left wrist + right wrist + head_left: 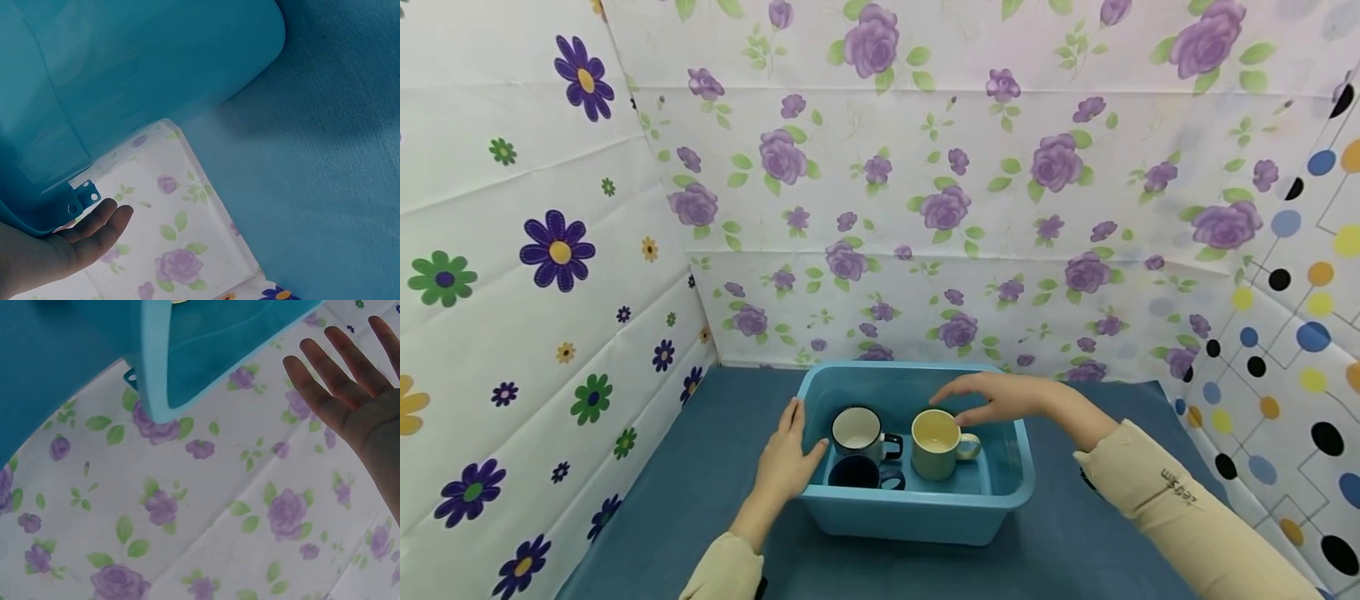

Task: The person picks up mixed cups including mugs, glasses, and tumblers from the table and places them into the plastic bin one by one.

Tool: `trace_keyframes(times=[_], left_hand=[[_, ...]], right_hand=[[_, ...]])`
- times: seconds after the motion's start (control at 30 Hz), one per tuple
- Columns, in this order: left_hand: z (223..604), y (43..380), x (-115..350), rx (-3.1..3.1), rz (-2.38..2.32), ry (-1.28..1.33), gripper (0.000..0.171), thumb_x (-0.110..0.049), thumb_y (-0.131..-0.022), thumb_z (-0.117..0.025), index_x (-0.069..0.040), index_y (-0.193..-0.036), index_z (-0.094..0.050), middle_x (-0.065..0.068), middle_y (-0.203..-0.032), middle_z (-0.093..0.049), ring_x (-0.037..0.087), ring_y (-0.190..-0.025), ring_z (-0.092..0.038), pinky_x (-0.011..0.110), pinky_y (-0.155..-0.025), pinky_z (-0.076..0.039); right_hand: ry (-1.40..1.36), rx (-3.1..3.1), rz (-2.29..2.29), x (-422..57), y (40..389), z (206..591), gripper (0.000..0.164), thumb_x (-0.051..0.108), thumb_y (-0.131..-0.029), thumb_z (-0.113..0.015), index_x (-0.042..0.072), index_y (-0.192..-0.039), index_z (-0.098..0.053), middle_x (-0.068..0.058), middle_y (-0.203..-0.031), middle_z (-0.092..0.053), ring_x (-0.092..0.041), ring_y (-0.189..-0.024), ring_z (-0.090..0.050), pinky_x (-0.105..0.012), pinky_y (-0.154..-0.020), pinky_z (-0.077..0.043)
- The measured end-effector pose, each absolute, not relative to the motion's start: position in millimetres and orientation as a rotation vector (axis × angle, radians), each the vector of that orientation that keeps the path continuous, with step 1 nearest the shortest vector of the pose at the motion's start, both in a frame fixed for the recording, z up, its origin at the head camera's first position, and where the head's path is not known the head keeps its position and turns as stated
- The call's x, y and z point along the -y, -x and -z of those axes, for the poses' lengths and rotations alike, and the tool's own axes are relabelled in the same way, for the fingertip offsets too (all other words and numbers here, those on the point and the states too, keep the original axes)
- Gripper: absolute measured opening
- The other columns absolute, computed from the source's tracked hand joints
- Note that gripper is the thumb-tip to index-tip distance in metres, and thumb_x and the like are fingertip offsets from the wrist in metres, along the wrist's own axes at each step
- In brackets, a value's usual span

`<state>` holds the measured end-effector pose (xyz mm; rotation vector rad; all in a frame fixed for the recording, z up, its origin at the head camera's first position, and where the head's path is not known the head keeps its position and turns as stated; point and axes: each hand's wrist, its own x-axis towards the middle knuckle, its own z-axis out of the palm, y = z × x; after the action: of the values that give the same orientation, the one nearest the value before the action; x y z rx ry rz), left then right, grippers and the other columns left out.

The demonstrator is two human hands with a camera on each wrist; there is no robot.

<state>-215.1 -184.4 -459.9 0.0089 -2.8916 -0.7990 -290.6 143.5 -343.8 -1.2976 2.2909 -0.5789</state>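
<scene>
A blue plastic basin (917, 517) stands on the dark blue cloth with three mugs inside. My left hand (784, 457) rests on its left rim, thumb over the inner side and fingers extended along the outside. In the left wrist view, two fingers of this hand (94, 240) reach past the rim beside a small tab with holes. Above the yellow mug (934, 458), my right hand (1003, 394) hovers with thumb and fingers apart, holding nothing. The right wrist view shows this hand (359, 387) with fingers spread. The yellow mug's handle points right.
A white mug with a black rim (856, 429) stands at the basin's left, behind a dark mug (853, 472). Patterned sheets form walls around the blue cloth (700, 500); the rose-printed sheet (917, 308) hangs close behind the basin.
</scene>
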Motion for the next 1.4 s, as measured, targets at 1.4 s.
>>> trace_keyframes(times=[1.4], left_hand=[[459.4,214.5,185.3,2.889,0.795,-0.014,0.074,-0.030,-0.094,-0.057,0.002,-0.149,-0.019,0.019,-0.156,-0.016,0.047,-0.129,-0.039,0.061,-0.097,-0.038]], right_hand=[[0.971,-2.730,0.912,-301.9,301.1,416.9,0.041,0.019,-0.096,-0.055,-0.004,-0.130,-0.051,-0.028,-0.127,-0.054,-0.043,-0.108,-0.056,-0.043,-0.084,-0.052]])
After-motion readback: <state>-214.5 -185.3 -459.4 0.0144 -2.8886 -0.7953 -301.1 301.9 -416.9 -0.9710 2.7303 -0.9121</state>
